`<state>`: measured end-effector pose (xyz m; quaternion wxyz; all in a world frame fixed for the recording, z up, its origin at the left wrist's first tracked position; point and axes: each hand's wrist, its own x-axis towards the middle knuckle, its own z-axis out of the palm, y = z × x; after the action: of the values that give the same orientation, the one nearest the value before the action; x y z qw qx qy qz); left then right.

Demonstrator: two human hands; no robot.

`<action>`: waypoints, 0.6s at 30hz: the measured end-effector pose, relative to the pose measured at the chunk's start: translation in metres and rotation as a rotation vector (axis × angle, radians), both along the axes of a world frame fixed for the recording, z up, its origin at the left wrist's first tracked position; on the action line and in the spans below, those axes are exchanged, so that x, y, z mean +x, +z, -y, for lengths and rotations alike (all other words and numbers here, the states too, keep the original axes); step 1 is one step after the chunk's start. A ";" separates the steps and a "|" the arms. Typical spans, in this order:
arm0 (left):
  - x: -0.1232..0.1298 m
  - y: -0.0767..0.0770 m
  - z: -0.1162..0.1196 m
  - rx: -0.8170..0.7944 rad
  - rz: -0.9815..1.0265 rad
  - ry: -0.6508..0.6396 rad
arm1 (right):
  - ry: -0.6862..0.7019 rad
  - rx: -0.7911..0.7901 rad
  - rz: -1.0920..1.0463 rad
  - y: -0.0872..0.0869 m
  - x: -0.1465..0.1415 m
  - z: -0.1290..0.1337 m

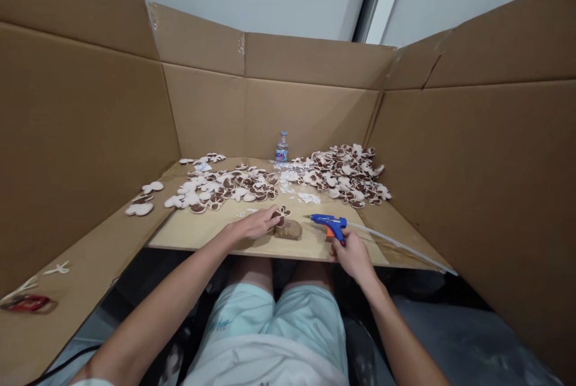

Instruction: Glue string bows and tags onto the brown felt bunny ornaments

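Observation:
My left hand (261, 223) is closed on a small brown piece with a cream bow (282, 214), above a brown block (288, 230) on the pale board (193, 233). To the right, my right hand (350, 252) wraps round the handle of a blue glue gun (327, 222) with an orange trigger. The gun's nozzle points left towards the brown piece, with a gap between them. A long whitish stick (400, 244) runs from the back of the gun to the right.
Brown and white soft pieces lie in a left heap (225, 186) and a taller right heap (348, 173). A bottle (282, 147) stands behind, and red-handled scissors (27, 303) lie far left. Cardboard walls (310, 104) enclose the work surface.

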<state>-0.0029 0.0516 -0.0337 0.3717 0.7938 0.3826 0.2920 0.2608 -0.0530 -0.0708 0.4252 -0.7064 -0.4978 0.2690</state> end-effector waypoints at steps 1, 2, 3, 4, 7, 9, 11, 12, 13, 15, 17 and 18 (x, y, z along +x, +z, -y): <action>-0.002 0.001 0.000 0.003 0.019 0.016 | 0.004 0.002 -0.002 0.000 -0.001 0.000; -0.002 0.002 0.001 0.007 0.043 0.036 | 0.009 0.006 -0.003 0.001 -0.003 0.001; -0.002 0.003 0.002 0.010 0.071 0.057 | 0.016 0.012 0.000 0.002 -0.004 0.001; -0.001 0.004 0.004 0.012 0.101 0.078 | 0.023 0.019 0.006 0.002 -0.006 0.002; 0.001 0.007 0.012 -0.005 0.205 0.132 | 0.042 0.031 0.046 0.003 -0.008 0.002; 0.001 0.008 0.020 -0.032 0.291 0.175 | 0.047 0.039 0.092 0.003 -0.007 0.002; -0.002 0.009 0.030 -0.063 0.395 0.238 | 0.037 0.061 0.148 0.004 -0.006 0.002; -0.003 0.009 0.037 -0.077 0.452 0.274 | 0.028 0.075 0.176 0.005 -0.006 0.002; -0.004 0.009 0.044 -0.091 0.510 0.308 | 0.016 0.088 0.201 0.006 -0.006 0.003; -0.006 0.011 0.060 -0.112 0.614 0.354 | -0.009 0.110 0.241 0.009 -0.006 0.004; -0.007 0.015 0.076 -0.124 0.689 0.375 | -0.028 0.125 0.271 0.011 -0.008 0.006; -0.007 0.018 0.084 -0.128 0.715 0.380 | -0.034 0.131 0.286 0.012 -0.009 0.006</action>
<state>-0.0099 -0.0320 -0.0156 0.4692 0.5330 0.3866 0.5885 0.2520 -0.0593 -0.0586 0.3997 -0.7166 -0.5576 0.1255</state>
